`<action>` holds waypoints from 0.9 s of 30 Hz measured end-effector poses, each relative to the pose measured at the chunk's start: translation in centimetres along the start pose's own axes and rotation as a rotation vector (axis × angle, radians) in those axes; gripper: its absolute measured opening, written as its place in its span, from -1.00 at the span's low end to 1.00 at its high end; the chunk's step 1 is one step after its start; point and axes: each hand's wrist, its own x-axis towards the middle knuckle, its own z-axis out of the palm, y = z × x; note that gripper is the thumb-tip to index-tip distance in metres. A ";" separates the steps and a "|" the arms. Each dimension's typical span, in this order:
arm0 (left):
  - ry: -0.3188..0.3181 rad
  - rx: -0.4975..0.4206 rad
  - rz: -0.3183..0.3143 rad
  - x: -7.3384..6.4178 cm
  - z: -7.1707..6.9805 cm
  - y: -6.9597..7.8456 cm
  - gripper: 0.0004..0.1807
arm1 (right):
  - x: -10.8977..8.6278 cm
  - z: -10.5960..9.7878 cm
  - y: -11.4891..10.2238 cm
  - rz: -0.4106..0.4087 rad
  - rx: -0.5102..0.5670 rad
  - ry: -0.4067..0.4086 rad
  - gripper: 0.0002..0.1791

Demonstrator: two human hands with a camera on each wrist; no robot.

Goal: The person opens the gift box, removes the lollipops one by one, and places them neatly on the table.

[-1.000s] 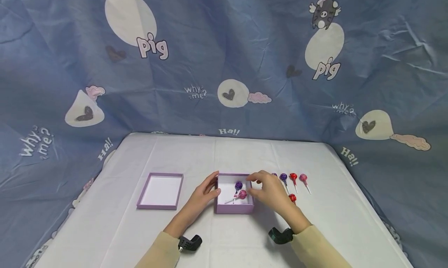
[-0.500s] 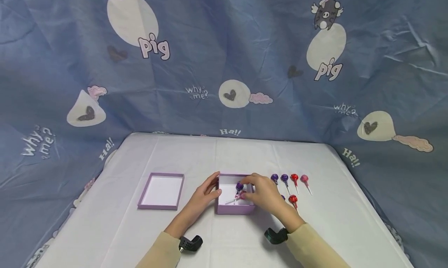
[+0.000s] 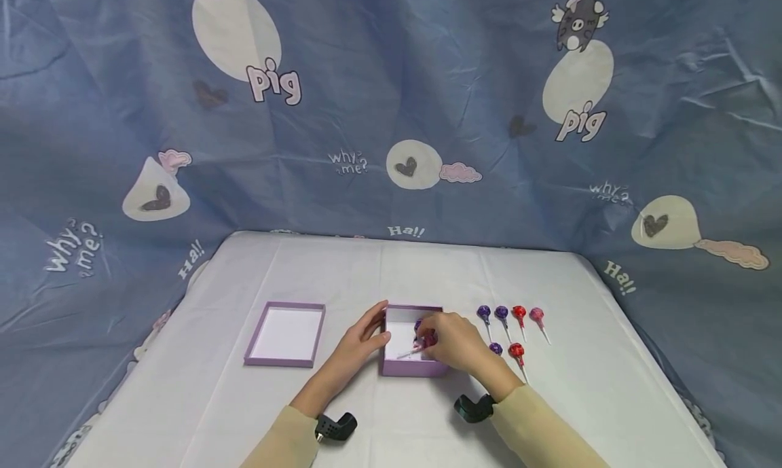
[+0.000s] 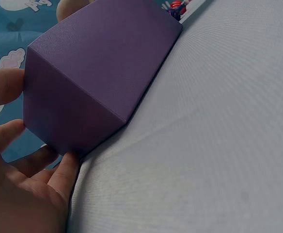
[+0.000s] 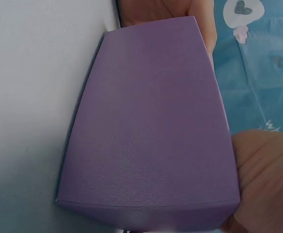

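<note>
A purple box (image 3: 414,368) with a white inside stands on the table, a few lollipops in it. My left hand (image 3: 356,344) rests against the box's left side, thumb and index finger spread along the rim. In the left wrist view, the fingertips (image 4: 66,167) touch the purple wall low down. Reaching over the right rim, my right hand (image 3: 455,342) has its fingers curled inside the box, pinching a pink lollipop. That lollipop's white stick (image 3: 409,353) points left, while its head is mostly covered by the fingers. The right wrist view is filled by the box's outer side (image 5: 146,116).
A shallow purple lid (image 3: 280,362) lies inside up to the left. Several lollipops are laid out at the right, among them a pink one (image 3: 537,314), red ones (image 3: 518,312) and purple ones (image 3: 501,312). A patterned blue cloth (image 3: 342,101) hangs behind the table.
My right hand has moved left and down from the box's right rim onto the lollipops inside, its fingers closing in. The left hand stays on the box's left side.
</note>
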 end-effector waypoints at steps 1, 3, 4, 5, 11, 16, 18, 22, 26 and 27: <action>-0.001 -0.002 0.002 0.0 0.0 0.0 -0.28 | 0.0 0.0 0.0 -0.001 0.003 -0.005 -0.72; 0.002 -0.002 0.000 0.0 0.0 0.1 -0.29 | 0.1 0.1 0.0 -0.004 0.007 -0.005 -0.73; 0.002 -0.003 0.003 -0.1 0.1 0.1 -0.29 | 0.1 0.1 0.0 -0.006 0.002 -0.004 -0.74; 0.002 -0.004 0.006 0.0 0.1 0.1 -0.29 | 0.1 0.0 -0.1 -0.009 -0.002 -0.003 -0.74; 0.002 -0.003 0.006 0.0 0.0 0.0 -0.29 | 0.2 0.0 -0.2 -0.027 -0.022 -0.008 -0.75; 0.003 0.007 0.015 0.0 0.0 0.0 -0.28 | 0.3 0.0 -0.1 -0.026 -0.019 -0.011 -0.75; 0.000 0.006 0.017 0.0 0.0 0.0 -0.28 | 0.3 0.0 0.0 -0.026 -0.026 -0.007 -0.75; -0.004 0.006 0.014 0.0 0.1 0.0 -0.28 | 0.2 0.0 0.0 -0.026 -0.048 0.007 -0.73; -0.004 0.011 0.009 0.0 0.1 0.0 -0.29 | 0.1 -0.1 -0.1 -0.016 -0.068 0.035 -0.72; -0.006 0.012 0.014 0.0 0.1 0.0 -0.29 | 0.1 -0.1 -0.2 -0.012 -0.074 0.050 -0.72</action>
